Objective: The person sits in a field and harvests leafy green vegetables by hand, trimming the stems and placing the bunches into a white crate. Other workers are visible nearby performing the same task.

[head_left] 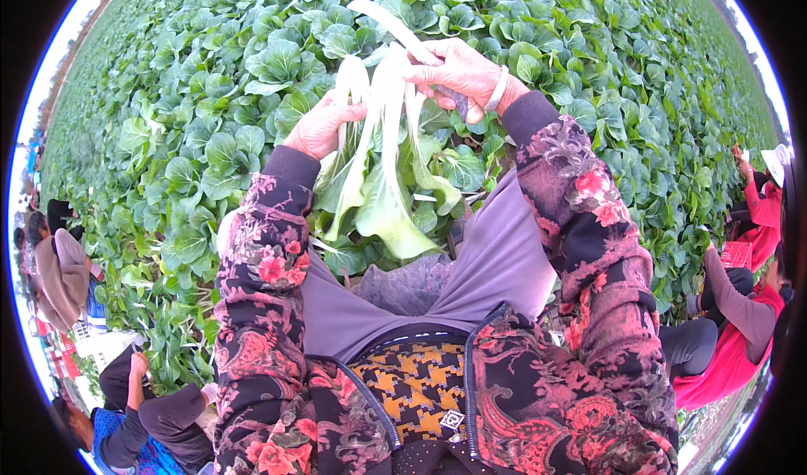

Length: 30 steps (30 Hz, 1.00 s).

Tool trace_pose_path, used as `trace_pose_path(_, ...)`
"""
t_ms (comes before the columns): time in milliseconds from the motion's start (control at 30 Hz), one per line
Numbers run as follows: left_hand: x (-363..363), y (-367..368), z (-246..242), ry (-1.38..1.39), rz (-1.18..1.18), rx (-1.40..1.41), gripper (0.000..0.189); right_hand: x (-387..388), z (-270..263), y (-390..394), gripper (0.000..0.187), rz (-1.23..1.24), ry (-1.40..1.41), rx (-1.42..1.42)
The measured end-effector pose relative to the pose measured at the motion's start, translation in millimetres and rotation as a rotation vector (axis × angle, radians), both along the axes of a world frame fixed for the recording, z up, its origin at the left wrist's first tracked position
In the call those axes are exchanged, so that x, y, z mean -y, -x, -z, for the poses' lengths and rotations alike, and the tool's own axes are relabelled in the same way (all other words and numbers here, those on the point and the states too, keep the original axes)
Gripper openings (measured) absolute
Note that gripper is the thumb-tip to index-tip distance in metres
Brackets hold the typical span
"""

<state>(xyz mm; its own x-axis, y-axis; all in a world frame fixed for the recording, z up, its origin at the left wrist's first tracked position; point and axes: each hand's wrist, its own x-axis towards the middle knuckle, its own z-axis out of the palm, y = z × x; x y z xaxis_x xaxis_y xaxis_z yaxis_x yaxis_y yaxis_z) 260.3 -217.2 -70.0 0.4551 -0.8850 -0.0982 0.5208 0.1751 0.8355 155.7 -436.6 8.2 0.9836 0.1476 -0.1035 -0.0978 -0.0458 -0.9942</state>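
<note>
My left hand (326,124) grips a bunch of leafy greens, similar to bok choy, by its pale stalks. The greens (384,178) hang root end up, with broad leaves drooping toward my lap. In my right hand (460,74) is a knife (388,24) with a long, slightly curved blade that looks nearly white in the glare. Its greyish handle shows below my palm, and the blade points up and to the left. My right thumb and fingers lie against the stalks at the right side of the bunch. Where the blade meets my fingers is partly hidden.
Dense leafy plants (277,62) cover the ground ahead and to both sides. A person in a blue patterned vest (135,437) sits low at left, near a white crate (104,346). Farther left is another person (63,273). Two people in red (753,323) crouch at right by a red crate (736,254).
</note>
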Motion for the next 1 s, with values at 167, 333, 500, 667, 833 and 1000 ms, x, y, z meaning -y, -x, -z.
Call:
trace_pose_path(167,3,-4,-15,-0.063,-0.060,0.344,0.033,2,7,-4,0.026,0.107,0.075,-0.023)
trace_pose_path(333,2,-9,-33,-0.261,-0.182,0.564,0.029,2,19,-9,0.029,0.173,0.152,-0.038)
trace_pose_path(500,11,2,-28,-0.351,-0.039,0.702,0.031,-9,31,-21,0.030,0.243,0.308,-0.071)
trace_pose_path(667,17,8,-17,-0.386,-0.107,0.640,0.022,-10,34,-26,0.029,0.183,0.503,-0.018)
trace_pose_path(833,6,2,-24,-0.341,-0.067,0.705,0.017,-4,30,-24,0.022,0.057,0.412,0.006)
trace_pose_path(1000,-5,-3,-22,-0.282,0.037,0.496,0.017,3,26,-16,0.019,-0.058,0.353,0.005)
